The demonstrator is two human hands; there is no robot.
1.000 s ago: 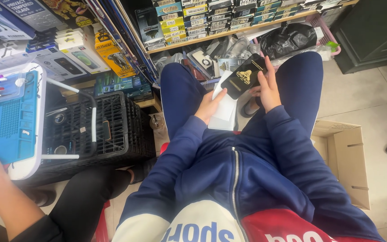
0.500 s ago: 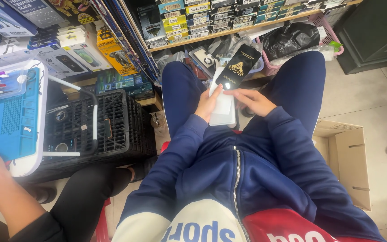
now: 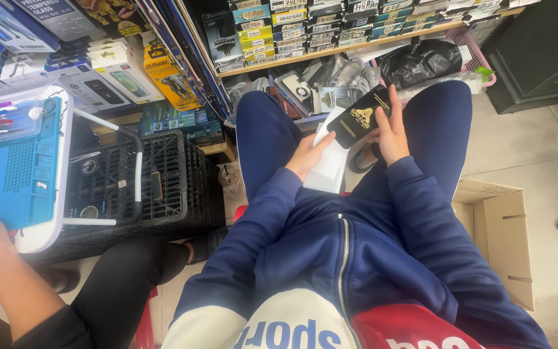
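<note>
I sit with my knees apart in dark blue trousers. My right hand grips a flat black packet with a gold emblem, held tilted above my lap. My left hand holds a stack of white flat packets resting between my thighs. The black packet overlaps the top of the white stack.
A black plastic crate stands at my left. Another person's arm rests by a blue work mat on a white tray. An open cardboard box sits at my right. Shelves of boxed goods and a black bag lie ahead.
My right hand has swung the black packet from above my left hand out to the right and tilted it. The white stack stays in my left hand.
</note>
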